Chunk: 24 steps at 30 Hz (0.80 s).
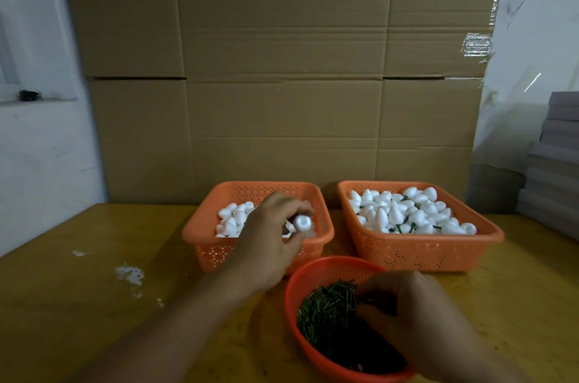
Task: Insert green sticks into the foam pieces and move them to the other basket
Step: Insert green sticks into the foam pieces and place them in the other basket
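Orange perforated plastic forms all three containers on the yellow wooden table (94,304). Left rectangular basket (200,235): holds plain white foam pieces (233,216), heaped toward its left side, none showing a stick. Right rectangular basket (423,252): stands just beside the left one and is filled higher with stemmed foam pieces (407,213), teardrop-shaped, with short green stems visible among them near the front. Round bowl (316,276): sits nearest the viewer, in front of the gap between the two baskets, and contains a loose pile of green sticks (326,307).

Left hand (269,241): raised over the left basket, with thumb and fingertips pinching a single foam piece (302,222) whose recessed flat end faces the camera; this piece is clear of the heap below. Right hand (416,317): lowered into the bowl, fingers curled down among the green sticks; whether a stick is actually pinched cannot be told, since the fingertips are in shadow.

White foam crumbs (130,274) lie scattered on the table, well to the left of the bowl. Flattened cardboard sheets (282,69) stand upright directly behind the baskets, and stacked grey boards (554,163) rise at the right edge.
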{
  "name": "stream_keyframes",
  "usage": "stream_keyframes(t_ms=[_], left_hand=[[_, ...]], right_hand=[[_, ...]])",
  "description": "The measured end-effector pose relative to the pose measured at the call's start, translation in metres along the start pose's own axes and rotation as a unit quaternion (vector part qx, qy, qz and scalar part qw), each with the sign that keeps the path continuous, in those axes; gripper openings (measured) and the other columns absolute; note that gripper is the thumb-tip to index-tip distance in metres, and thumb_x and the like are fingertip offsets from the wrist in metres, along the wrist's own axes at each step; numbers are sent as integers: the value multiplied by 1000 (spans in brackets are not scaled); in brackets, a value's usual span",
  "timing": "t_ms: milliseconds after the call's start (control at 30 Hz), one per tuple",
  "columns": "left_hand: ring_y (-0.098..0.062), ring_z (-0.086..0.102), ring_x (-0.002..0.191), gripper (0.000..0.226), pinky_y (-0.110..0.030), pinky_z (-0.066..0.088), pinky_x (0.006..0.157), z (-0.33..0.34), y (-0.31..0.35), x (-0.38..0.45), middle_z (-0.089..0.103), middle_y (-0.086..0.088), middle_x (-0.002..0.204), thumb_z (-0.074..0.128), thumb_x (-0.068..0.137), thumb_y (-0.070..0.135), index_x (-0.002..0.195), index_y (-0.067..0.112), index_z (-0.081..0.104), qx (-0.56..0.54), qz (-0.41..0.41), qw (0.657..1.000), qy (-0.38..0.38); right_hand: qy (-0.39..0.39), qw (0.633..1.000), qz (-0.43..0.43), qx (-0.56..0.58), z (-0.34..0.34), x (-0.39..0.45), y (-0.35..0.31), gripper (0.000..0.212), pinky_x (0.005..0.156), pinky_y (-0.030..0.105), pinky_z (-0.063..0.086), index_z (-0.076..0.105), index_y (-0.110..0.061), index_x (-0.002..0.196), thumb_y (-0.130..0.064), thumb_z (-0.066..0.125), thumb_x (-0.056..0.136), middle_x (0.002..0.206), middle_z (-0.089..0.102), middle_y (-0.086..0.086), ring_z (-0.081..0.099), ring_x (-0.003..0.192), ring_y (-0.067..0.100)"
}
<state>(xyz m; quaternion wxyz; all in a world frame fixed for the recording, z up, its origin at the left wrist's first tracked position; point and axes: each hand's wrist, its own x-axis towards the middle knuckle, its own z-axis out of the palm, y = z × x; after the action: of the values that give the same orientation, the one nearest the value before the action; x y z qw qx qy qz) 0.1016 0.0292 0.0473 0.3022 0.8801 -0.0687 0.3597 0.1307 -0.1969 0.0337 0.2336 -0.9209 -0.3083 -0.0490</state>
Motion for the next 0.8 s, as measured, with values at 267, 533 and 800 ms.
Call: stream_keyframes(t_ms=[267, 533, 800], left_hand=[[1, 60, 106, 39, -10, 43, 82, 5, 13, -43, 63, 21, 118, 63, 96, 20, 128, 43, 56, -89, -15, 995, -45], [-8, 58, 110, 25, -26, 48, 91, 8, 17, -55, 60, 17, 112, 56, 98, 26, 117, 42, 61, -115, -27, 987, -108], [-13, 62, 104, 31, -37, 53, 87, 12, 16, -59, 63, 13, 106, 62, 93, 25, 117, 44, 59, -141, -38, 983, -113]], right_hand=[[-62, 997, -11, -53, 3, 3, 3, 17, 78, 31, 57, 71, -47, 101, -39, 66, 87, 93, 73, -17, 67, 85, 4], [-113, 985, -40, -122, 3, 13, -3, 27, 83, 36, 56, 68, -34, 110, -47, 54, 93, 103, 70, -9, 66, 94, 12], [-166, 969, -73, -168, 16, 21, -17, 40, 76, 31, 51, 66, -25, 103, -58, 60, 82, 100, 69, -7, 65, 95, 17]])
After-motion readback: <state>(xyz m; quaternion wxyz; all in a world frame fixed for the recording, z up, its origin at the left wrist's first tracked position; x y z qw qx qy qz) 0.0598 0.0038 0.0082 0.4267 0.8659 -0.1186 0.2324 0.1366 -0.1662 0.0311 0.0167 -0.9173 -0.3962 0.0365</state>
